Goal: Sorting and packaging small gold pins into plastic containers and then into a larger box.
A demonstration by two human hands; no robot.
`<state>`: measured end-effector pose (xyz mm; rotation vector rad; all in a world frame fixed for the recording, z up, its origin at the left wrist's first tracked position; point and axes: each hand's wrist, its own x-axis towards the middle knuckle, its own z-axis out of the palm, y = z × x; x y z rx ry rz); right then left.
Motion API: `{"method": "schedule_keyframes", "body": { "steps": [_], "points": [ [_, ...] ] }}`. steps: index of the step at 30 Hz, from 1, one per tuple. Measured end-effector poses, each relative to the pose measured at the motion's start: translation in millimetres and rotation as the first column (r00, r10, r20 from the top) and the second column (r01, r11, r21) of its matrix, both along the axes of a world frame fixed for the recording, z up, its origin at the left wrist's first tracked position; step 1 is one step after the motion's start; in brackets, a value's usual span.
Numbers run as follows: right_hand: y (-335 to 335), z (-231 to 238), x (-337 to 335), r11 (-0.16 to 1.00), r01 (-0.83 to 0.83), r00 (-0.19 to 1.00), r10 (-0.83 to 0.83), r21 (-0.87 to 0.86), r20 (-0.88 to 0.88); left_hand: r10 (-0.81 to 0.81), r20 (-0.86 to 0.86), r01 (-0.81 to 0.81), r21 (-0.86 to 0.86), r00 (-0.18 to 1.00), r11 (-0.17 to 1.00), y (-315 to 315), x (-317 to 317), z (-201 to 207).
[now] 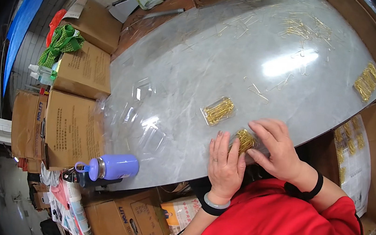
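Note:
A small clear plastic box packed with gold wire hooks (243, 141) sits near the table's front edge, between my two hands. My left hand (226, 168) lies beside it with fingers stretched out, their tips against its left side. My right hand (279, 150) curves around its right side, index finger and thumb apart at its edges. Part of this box is hidden under the fingers. Just beyond it rests another clear box filled with gold hooks (219, 111). Farther right on the table is a third filled box (367, 83).
Loose gold hooks (302, 29) are strewn toward the far side, with a few (258, 91) nearer. Empty clear plastic boxes (146, 129) lie at left. A purple bottle (116, 167) lies at the front left edge, beside cardboard cartons (75, 127). An open carton (356, 159) with filled boxes stands right.

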<state>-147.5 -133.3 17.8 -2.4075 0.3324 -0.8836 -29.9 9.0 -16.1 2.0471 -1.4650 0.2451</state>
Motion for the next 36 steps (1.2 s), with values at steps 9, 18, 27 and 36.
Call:
{"method": "schedule_keyframes", "body": {
  "steps": [9, 18, 27, 36],
  "points": [
    [9, -19, -1, 0.983, -0.183, 0.983, 0.183, 0.008, 0.001, -0.01, -0.036, 0.008, -0.056, 0.999, 0.998, -2, 0, -4],
    [14, -11, -2, 0.956, -0.192, 0.926, 0.102, -0.22, -0.364, -0.208, -0.51, 0.137, -0.173, 0.835, 0.975, 6, 13, 15],
    [30, -16, 9, 0.939, -0.087, 0.965, -0.002, -0.332, -0.261, -0.225, -0.729, 0.087, -0.222, 0.646, 0.971, 11, 9, 24],
    [36, -8, 24, 0.984, 0.082, 0.991, -0.097, -0.16, -0.092, -0.248, -0.616, 0.143, -0.215, 0.748, 0.966, 14, 12, 14]
  ]
}}
